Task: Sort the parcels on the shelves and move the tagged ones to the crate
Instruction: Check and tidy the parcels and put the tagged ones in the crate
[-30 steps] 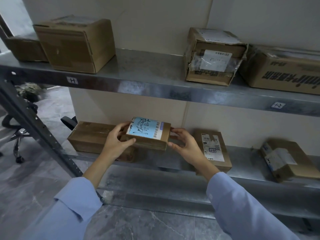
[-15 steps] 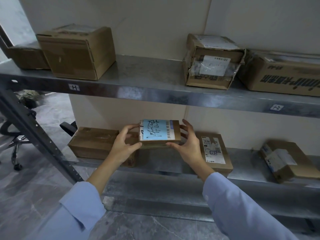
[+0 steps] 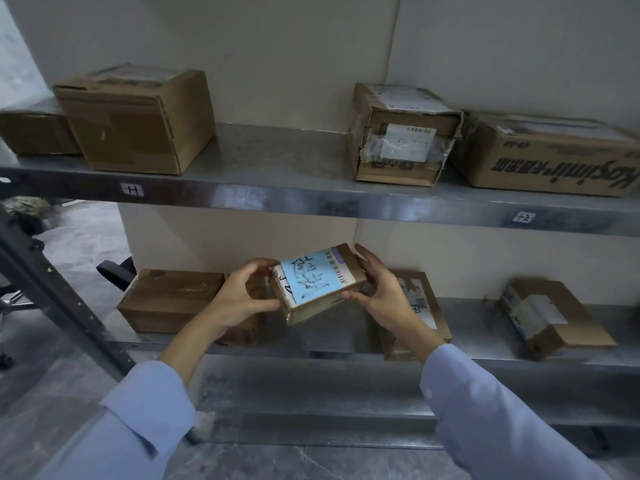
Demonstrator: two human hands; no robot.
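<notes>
Far left, a flat brown box [image 3: 169, 299] lies on the lower shelf [image 3: 471, 317]. Your left hand [image 3: 242, 296] curls round the left end of the small parcel [image 3: 317, 284]. It's up off the shelf, tilted, blue scribbled label facing you. Your right hand [image 3: 377, 292] grips its right end. Behind that hand sits a white-labelled box [image 3: 427, 306], and further right a taped box [image 3: 554, 317].

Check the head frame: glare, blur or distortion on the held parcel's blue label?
Head view: dim, flat light, no glare on the blue label of the parcel; its scrawl is sharp, barcode soft. Head view: wide-angle bend bows the upper shelf, with pale sheen on its front edge.
</notes>
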